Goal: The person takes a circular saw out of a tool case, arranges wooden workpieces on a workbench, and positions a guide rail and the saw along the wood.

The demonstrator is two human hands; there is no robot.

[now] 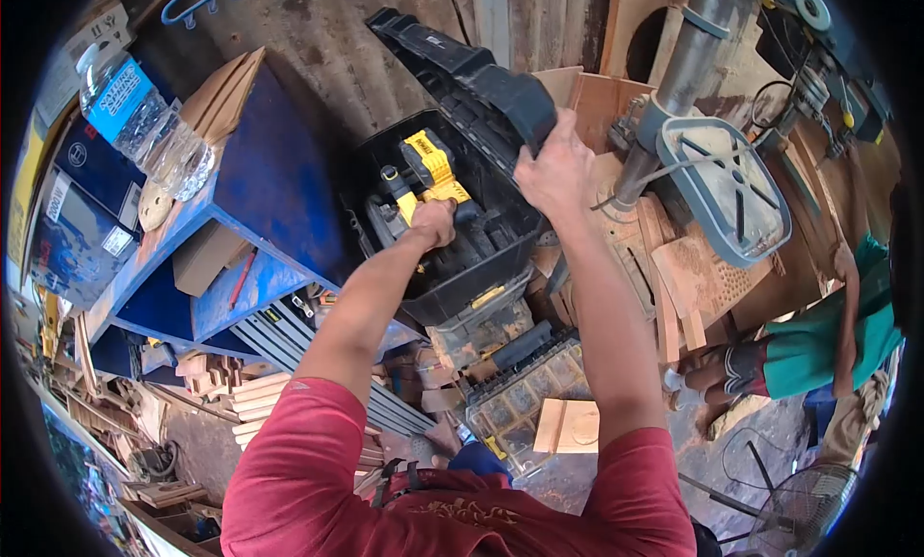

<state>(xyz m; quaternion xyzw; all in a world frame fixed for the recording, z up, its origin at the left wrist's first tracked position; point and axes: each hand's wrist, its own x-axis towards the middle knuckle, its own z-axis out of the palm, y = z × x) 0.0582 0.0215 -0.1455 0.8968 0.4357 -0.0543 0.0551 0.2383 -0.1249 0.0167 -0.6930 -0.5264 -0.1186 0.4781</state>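
Observation:
A black toolbox [462,305] stands in front of me, its black lid [472,76] raised and tilted. My right hand [556,164] grips the near corner of this lid, fingers wrapped over the edge. Inside the box lies a yellow-and-black power tool [429,160]; its exact kind I cannot make out. My left hand [435,224] reaches into the box, its fingers closed round the near part of the tool. The palm side of that hand is hidden.
On the left, a blue shelf unit [279,162] carries a water bottle [144,119]. A drill press table [727,186] stands right, above wood pieces [707,268]. Another person in a green shirt [837,336] is at the far right, near a fan [804,509].

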